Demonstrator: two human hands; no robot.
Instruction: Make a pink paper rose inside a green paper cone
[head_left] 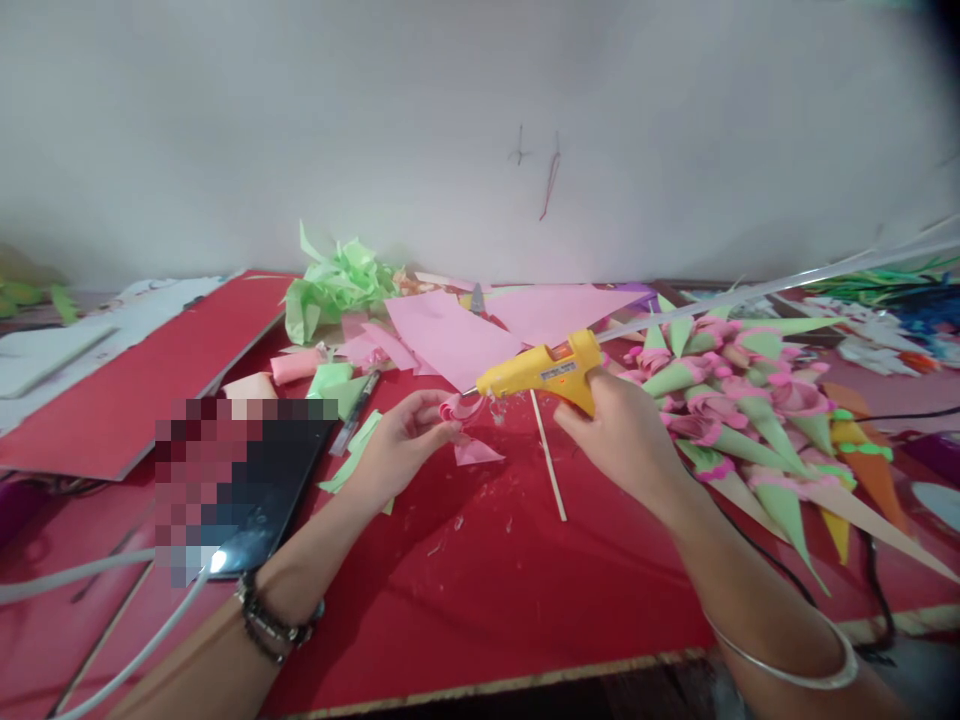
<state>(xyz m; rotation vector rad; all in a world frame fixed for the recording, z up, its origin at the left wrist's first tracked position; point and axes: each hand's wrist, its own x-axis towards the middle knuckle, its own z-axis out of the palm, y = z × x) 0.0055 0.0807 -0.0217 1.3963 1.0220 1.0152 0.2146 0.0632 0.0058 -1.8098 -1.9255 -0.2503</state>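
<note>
While the red table (pixel 480 600) carries a heap of paper cones (pixel 757 410) on its right side and pink paper sheets (pixel 450 335) toward the wall, the right hand (pixel 626 430) grasps a yellow glue gun (pixel 536 372) above its middle. The left hand (pixel 405 440) pinches a small pink paper curl (pixel 459 408) right at the gun's nozzle, and a thin stick (pixel 549 458) lies on the table between the two hands.
</note>
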